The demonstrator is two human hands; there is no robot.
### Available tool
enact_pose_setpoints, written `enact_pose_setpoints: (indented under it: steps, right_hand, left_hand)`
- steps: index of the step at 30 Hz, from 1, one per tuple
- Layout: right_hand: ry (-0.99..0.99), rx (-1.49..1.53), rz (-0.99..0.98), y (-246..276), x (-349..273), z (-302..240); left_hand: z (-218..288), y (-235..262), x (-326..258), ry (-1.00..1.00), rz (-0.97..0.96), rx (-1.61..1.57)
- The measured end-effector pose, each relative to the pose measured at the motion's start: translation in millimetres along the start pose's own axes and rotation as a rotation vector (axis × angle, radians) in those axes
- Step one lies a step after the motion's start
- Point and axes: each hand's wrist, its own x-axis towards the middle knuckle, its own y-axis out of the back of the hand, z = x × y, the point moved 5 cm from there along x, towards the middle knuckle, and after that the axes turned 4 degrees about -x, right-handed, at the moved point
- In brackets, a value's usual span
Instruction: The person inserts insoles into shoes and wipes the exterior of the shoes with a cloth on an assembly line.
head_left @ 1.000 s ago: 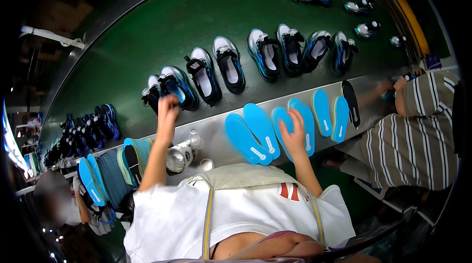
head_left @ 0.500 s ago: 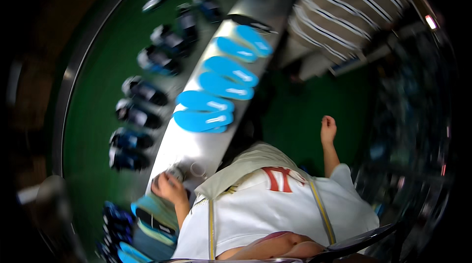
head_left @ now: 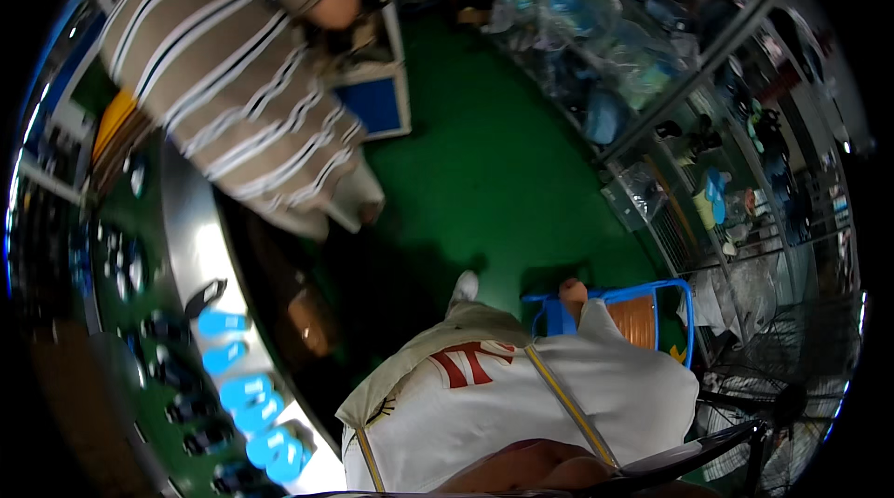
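At the side of my white shirt, my right hand hangs low with its fingers curled in and nothing visible in them. Closest to it is a blue-framed stool with a brown slatted seat, partly covered by my arm. My left hand is out of view. Several bright blue insoles lie in a row along the metal worktable at my left. A black flat piece rests at the far end of that row.
A co-worker in a striped shirt stands at the far left by the worktable. Several dark shoes line the green strip beyond it. Racks with plastic-wrapped goods run along the right, and a fan stands near right.
My view has swung to the right, so the worktable and insoles now sit at lower left. My left hand, earlier at a small object on the table, has left the picture.
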Motion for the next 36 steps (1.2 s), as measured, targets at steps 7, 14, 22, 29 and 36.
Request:
enact_pose_setpoints:
  steps: [7, 14, 22, 29, 36]
  right_hand:
    - [0.214, -0.409, -0.144, -25, 150, 21]
    - [0.065, 0.001, 0.113, 132, 264, -114]
    - [0.105, -0.045, 0.482, 327, 519, -138]
    - [-0.179, -0.217, 0.809, 388, 615, -134]
    - [-0.086, -0.283, 0.889, 405, 626, -157]
  left_hand:
    - [438, -157, 38, -0.41, -0.524, -1.006]
    - [902, -103, -127, -0.961, -1.097, -1.937]
    - [1262, -46, -318, -1.261, -1.533, -1.941]
    - [1411, 3, -412, -1.716, -1.372, -1.762]
    - [1445, 5, -472, -2.14, -1.245, -1.696]
